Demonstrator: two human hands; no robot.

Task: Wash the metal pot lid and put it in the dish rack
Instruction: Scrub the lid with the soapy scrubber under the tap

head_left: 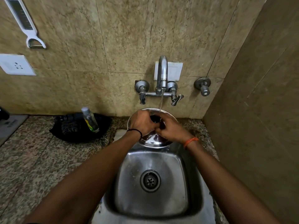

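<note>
Two hands on the metal pot lid [151, 140], held under the tap stream [161, 101] at the sink's [152, 206] far edge.
Left hand [143, 122] fingers curl round the black knob [155, 119]; right hand [171, 128] fingers press the lid face, grip unclear. No dish rack identifiable; a dark mat [76, 128] lies left on the desk [32, 159], nearer the left hand.

Speckled granite counter [40, 159] with a steel sink [192, 183] set in, black cloth [72, 133] under a clear bottle [90, 119].
</note>
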